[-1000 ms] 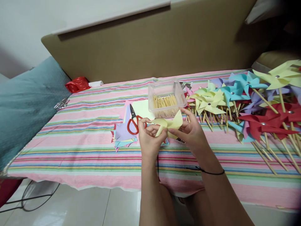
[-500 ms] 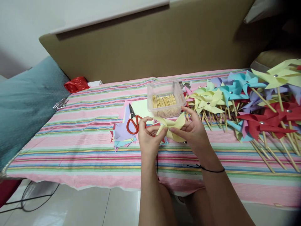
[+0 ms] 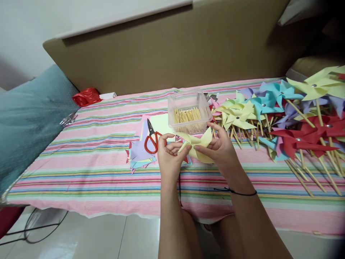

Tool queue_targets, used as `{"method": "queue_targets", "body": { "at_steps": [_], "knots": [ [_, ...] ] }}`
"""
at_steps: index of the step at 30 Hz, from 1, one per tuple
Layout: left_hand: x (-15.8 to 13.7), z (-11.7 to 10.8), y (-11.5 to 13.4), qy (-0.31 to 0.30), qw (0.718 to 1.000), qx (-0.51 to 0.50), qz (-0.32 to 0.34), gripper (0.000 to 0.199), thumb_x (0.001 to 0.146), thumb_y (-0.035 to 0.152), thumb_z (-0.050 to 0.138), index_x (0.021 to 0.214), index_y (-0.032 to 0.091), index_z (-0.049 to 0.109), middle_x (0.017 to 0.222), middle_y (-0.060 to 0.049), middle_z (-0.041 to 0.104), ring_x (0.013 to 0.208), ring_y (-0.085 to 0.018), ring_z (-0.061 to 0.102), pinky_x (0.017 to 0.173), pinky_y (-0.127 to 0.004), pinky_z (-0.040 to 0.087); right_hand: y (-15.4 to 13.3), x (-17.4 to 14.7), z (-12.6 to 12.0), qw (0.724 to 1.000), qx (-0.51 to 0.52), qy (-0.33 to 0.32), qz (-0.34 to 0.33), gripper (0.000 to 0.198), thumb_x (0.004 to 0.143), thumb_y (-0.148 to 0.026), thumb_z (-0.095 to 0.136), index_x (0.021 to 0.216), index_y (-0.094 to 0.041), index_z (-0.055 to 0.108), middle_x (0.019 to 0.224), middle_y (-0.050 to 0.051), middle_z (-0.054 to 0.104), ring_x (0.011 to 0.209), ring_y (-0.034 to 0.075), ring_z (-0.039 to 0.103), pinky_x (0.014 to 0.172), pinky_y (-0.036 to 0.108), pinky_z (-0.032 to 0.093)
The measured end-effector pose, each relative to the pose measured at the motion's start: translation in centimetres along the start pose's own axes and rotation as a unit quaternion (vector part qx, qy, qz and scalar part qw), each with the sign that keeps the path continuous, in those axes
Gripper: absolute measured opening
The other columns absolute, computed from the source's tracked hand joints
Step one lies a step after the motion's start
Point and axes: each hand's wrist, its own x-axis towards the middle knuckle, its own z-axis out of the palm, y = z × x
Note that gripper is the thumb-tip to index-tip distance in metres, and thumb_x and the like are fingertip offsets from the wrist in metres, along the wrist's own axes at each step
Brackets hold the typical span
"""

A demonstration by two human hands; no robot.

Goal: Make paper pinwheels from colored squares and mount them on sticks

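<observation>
Left hand and right hand: grip pinching yellow paper. I note its right-hand blade spread wider than a second ago; shaping apparently continues.

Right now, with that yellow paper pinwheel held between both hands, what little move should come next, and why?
Probably press the curled folds of the yellow paper pinwheel together at its middle: the left hand and right hand pinch it, thumbs nearly meeting, and no fastener shows there, whereas the front red pinwheel has a metal stud at its centre.
</observation>
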Motion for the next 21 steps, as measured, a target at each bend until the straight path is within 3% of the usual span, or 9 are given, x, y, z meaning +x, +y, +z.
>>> {"method": "queue_targets", "body": {
  "at_steps": [8, 16, 21],
  "knots": [
    [0.09, 0.04, -0.26, 0.014, 1.000, -0.021, 0.001, 0.053, 0.058, 0.019, 0.081, 0.096, 0.022, 0.045, 0.064, 0.003, 0.070, 0.061, -0.014, 0.068, 0.065, -0.025, 0.053, -0.30, -0.24, 0.05, 1.000, 0.015, -0.024, 0.006, 0.083, 0.059, -0.032, 0.085, 0.126, -0.029, 0.037, 0.087, 0.002, 0.074, 0.082, 0.024, 0.073, 0.072, 0.038, 0.062],
    [-0.08, 0.35, 0.05, -0.008, 1.000, -0.022, 0.003, 0.049, 0.061, 0.017, 0.080, 0.090, 0.023, 0.040, 0.065, 0.003, 0.071, 0.053, -0.011, 0.064, 0.054, -0.020, 0.048, -0.28, -0.16, -0.05, 1.000, -0.010, -0.022, -0.010, 0.082, 0.059, -0.031, 0.085, 0.126, -0.030, 0.038, 0.084, 0.002, 0.073, 0.075, 0.026, 0.072, 0.071, 0.043, 0.061],
    [-0.15, 0.31, -0.06, -0.012, 0.999, -0.033, 0.011, 0.050, 0.061, 0.018, 0.080, 0.090, 0.023, 0.038, 0.065, 0.002, 0.072, 0.053, -0.012, 0.065, 0.056, -0.022, 0.050, -0.34, -0.24, -0.13, 0.999, -0.017, -0.023, -0.030, 0.082, 0.061, -0.031, 0.084, 0.128, -0.031, 0.038, 0.081, 0.001, 0.072, 0.073, 0.025, 0.072, 0.069, 0.043, 0.061]
  ]
}}
